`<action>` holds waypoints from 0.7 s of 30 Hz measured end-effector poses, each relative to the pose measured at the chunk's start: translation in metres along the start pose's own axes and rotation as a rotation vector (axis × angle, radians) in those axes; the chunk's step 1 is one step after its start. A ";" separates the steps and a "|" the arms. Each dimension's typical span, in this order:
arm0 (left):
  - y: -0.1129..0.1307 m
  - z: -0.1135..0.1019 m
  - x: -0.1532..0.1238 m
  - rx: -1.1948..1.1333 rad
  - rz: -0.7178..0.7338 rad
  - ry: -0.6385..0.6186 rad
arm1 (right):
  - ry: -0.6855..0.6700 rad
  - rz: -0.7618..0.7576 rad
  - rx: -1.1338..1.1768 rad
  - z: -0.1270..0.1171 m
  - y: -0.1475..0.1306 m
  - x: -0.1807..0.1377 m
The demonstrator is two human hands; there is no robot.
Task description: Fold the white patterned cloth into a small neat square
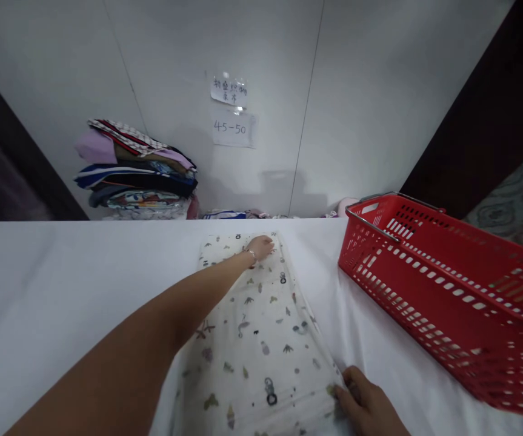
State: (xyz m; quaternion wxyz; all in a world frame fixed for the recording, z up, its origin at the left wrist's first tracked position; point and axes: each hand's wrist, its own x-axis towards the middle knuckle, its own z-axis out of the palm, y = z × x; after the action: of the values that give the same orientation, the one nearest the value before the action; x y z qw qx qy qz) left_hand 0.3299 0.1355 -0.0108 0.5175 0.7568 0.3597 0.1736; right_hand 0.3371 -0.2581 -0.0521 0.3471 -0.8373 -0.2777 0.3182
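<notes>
A white cloth (265,321) printed with small plants and animals lies folded into a long strip on the white-covered table. My left hand (260,247), with a bracelet at the wrist, reaches to its far right corner. The fingers are curled in on the fabric there, their tips partly hidden. Close to me, my right hand (368,402) pinches the cloth's right edge between thumb and fingers. Between the two hands that edge runs fairly straight, with slight wrinkles across the fabric near the front.
A red plastic basket (425,290) with metal handles stands on the table (61,290) at the right. Behind the table's far edge rises a stack of folded fabrics (138,172) at the left. Two paper notes (234,127) are stuck to the pale wall.
</notes>
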 end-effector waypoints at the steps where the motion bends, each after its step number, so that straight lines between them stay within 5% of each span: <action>1: -0.004 -0.010 -0.013 0.017 0.001 0.000 | -0.003 -0.007 -0.030 0.000 -0.001 -0.001; 7: -0.045 -0.096 -0.119 0.260 0.123 0.164 | 0.019 -0.031 -0.156 -0.001 -0.008 -0.006; 11: -0.076 -0.130 -0.208 0.346 -0.105 0.367 | 0.058 -0.051 -0.276 -0.003 -0.019 -0.008; 16: -0.085 -0.107 -0.292 -0.141 -0.407 0.253 | 0.106 -0.144 -0.334 -0.003 -0.025 -0.008; 21: -0.068 -0.076 -0.320 -0.256 -0.482 0.105 | 0.119 -0.146 -0.384 -0.004 -0.029 -0.012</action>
State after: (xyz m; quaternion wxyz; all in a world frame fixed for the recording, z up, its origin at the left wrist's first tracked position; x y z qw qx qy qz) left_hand 0.0391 -0.0318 -0.0073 0.6160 0.5676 0.5309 0.1288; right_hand 0.3254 -0.2509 -0.0237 0.2190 -0.8831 -0.3723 0.1835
